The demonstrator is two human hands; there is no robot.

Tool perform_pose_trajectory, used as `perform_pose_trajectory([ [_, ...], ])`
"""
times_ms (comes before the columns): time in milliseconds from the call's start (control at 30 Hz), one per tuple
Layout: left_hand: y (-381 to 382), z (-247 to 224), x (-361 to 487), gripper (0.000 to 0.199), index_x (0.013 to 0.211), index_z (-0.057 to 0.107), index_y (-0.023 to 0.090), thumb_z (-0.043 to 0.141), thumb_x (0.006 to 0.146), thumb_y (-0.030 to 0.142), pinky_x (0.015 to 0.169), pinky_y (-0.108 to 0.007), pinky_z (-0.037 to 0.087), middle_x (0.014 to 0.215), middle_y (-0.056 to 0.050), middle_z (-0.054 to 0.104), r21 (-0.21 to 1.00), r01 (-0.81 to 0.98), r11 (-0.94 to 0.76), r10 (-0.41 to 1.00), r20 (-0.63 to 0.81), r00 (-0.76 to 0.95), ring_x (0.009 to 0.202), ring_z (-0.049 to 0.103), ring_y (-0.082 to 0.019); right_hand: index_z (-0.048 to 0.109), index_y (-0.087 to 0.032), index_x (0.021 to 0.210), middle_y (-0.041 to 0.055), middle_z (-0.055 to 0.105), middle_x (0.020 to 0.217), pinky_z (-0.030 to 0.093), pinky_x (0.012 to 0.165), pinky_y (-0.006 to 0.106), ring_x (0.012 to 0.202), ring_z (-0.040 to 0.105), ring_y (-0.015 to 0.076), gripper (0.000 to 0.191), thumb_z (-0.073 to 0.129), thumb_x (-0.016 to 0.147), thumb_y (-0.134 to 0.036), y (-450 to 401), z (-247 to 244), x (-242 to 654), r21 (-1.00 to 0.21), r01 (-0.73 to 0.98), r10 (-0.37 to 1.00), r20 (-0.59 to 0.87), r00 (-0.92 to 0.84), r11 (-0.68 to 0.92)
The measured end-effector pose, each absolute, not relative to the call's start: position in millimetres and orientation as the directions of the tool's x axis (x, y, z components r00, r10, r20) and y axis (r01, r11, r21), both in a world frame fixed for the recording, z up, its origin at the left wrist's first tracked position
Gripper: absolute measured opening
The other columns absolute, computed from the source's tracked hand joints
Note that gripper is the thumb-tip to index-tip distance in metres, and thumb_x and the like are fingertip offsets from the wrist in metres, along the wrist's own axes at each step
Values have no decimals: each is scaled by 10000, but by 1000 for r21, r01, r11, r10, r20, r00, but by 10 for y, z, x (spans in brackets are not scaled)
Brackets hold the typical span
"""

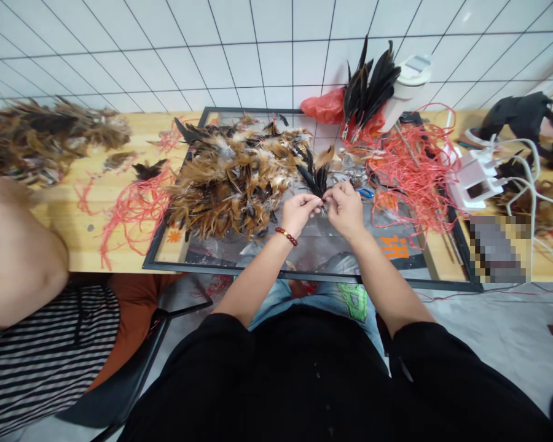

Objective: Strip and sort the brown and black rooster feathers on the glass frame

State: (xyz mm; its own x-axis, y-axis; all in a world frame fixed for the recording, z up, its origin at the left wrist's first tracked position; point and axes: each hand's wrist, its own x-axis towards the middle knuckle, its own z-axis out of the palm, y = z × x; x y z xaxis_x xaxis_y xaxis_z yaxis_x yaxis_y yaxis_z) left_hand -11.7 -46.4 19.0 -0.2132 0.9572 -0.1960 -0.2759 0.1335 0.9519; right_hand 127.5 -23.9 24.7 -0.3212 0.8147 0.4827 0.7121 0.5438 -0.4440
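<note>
My left hand (300, 212), with a beaded bracelet (286, 236) on its wrist, pinches the base of a small bunch of black feathers (314, 177). The fingers of my right hand (345, 205) close on the same quill ends from the other side, nearly touching the left fingertips. The feather tips fan out away from me. Just what lies between the fingertips is partly hidden. A large heap of brown feathers (230, 190) lies left of my hands. Right of my right hand there is a small blue handle (365, 193).
Pink-red string (410, 175) is tangled on the right, with more string (136, 205) at left. Black feather bundles (368, 86) stand on a red bag (322, 107) by the tiled wall. White chargers with cables (477, 178) sit far right. A co-worker's arm (21, 252) rests at left.
</note>
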Motion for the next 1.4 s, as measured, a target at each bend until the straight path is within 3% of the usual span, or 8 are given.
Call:
perform_pose_trajectory([
  [367, -491, 330, -162, 298, 726, 550, 139, 833, 639, 100, 531, -181, 442, 648, -4, 699, 840, -494, 225, 917, -354, -184, 556, 636, -75, 652, -220, 896, 88, 633, 1008, 387, 822, 372, 999, 584, 242, 202, 474, 838, -144, -251, 272, 1274, -458, 697, 814, 477, -332, 553],
  [567, -469, 278, -169, 364, 756, 484, 171, 816, 634, 85, 543, -190, 417, 715, 0, 727, 847, -503, 174, 932, -307, -194, 568, 635, -79, 652, -220, 876, 83, 662, 1001, 384, 808, 363, 973, 594, 232, 199, 474, 838, -139, -241, 275, 1288, -451, 702, 814, 475, -334, 551],
  [700, -429, 199, -153, 372, 752, 477, 178, 797, 617, 42, 635, -205, 478, 681, 18, 711, 895, -443, 58, 934, -205, -293, 615, 659, -87, 658, -213, 866, 81, 682, 984, 383, 806, 359, 966, 603, 235, 197, 484, 825, -131, -237, 266, 1285, -466, 701, 828, 446, -341, 540],
  [900, -378, 88, -143, 327, 740, 455, 191, 721, 666, 18, 730, -231, 532, 671, 34, 666, 974, -224, -44, 925, -45, -377, 673, 682, -97, 676, -210, 910, 103, 683, 1023, 429, 853, 387, 993, 604, 261, 203, 490, 847, -162, -212, 229, 1286, -521, 685, 852, 420, -313, 509],
  [1067, -416, -1, -142, 213, 775, 511, 200, 635, 730, 32, 742, -240, 521, 751, 10, 669, 978, 147, -150, 936, 189, -299, 740, 681, -117, 673, -217, 1102, 121, 669, 1180, 468, 961, 377, 1130, 605, 230, 324, 407, 921, -175, -158, 145, 1270, -587, 514, 777, 525, -347, 626],
  [1200, -448, -23, -147, 154, 791, 541, 209, 624, 756, 84, 701, -241, 493, 734, 14, 656, 896, 406, -179, 912, 306, -272, 698, 645, -124, 703, -195, 1029, 123, 704, 1070, 500, 910, 365, 1028, 646, 229, 316, 411, 912, -165, -135, 35, 1219, -601, 490, 775, 493, -396, 632],
  [1400, -456, -8, -163, 86, 810, 538, 213, 592, 819, 148, 693, -227, 482, 762, 8, 673, 843, 516, -153, 911, 323, -257, 702, 647, -119, 721, -192, 889, 92, 731, 913, 513, 833, 354, 875, 666, 217, 215, 508, 861, -171, -77, -29, 1180, -698, 486, 851, 426, -307, 525],
])
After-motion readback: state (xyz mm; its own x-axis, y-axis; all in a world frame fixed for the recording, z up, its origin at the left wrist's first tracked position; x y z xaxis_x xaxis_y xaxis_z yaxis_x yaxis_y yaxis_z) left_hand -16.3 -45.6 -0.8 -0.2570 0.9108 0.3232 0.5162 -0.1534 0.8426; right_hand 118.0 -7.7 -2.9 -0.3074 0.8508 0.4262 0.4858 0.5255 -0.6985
